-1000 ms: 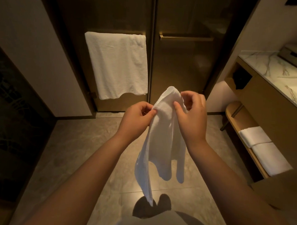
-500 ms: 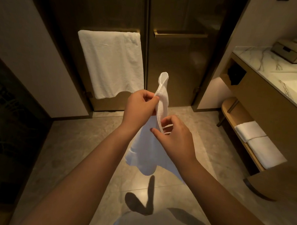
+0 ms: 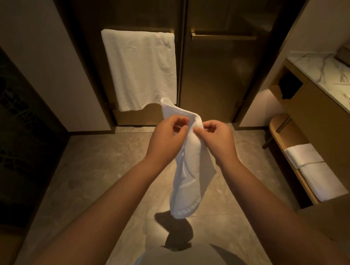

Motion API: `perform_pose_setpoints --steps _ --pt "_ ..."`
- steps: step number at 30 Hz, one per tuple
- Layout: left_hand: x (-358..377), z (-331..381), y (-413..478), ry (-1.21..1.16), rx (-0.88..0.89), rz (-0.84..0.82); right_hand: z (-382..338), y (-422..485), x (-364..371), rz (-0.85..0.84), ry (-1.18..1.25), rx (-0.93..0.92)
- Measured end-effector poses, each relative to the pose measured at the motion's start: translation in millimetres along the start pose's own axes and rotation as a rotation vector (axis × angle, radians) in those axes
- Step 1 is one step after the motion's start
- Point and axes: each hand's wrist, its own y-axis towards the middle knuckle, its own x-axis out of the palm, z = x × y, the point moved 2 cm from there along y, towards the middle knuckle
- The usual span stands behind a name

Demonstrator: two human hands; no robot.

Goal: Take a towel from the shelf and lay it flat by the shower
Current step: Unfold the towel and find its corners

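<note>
A small white towel [image 3: 190,172] hangs bunched in front of me, above the tiled floor [image 3: 93,169]. My left hand [image 3: 166,138] pinches its upper edge from the left. My right hand [image 3: 217,139] pinches the same edge from the right, fingertips nearly touching the left ones. The towel's lower end dangles free with a ribbed border. Straight ahead stand the dark glass shower doors [image 3: 211,78]. The low wooden shelf [image 3: 285,134] is at the right, under the vanity.
A large white towel [image 3: 140,69] hangs on the left door's bar. Two folded white towels [image 3: 315,169] lie on the shelf. A marble countertop [image 3: 327,72] with a box is at upper right. A dark patterned panel stands at left.
My right hand has risen from below the left hand to its level and regripped the top edge. The towel now hangs longer and narrower. The view has shifted slightly.
</note>
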Motion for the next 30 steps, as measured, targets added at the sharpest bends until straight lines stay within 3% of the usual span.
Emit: perform_pose_setpoints --steps 5,12,17,19,23,26,30 --pt "18 -22 -43 0.131 -0.086 -0.032 -2 4 12 0.025 0.135 0.097" --pt "15 -33 -30 0.135 -0.142 0.079 -20 -2 28 -0.068 0.26 0.165" --pt "-1 -30 -12 -0.091 -0.164 0.127 -36 3 27 -0.146 0.303 0.054" --pt "-13 -28 -2 -0.22 -0.184 0.135 -37 7 20 -0.217 0.224 -0.091" --pt "-28 -20 11 -0.385 -0.166 0.053 -23 8 8 -0.264 -0.29 -0.369" --pt "-32 -20 17 -0.398 -0.16 0.024 -10 9 4 -0.292 -0.45 -0.384" --pt "-30 -25 22 -0.372 -0.192 0.045 -10 9 3 -0.243 -0.385 -0.302"
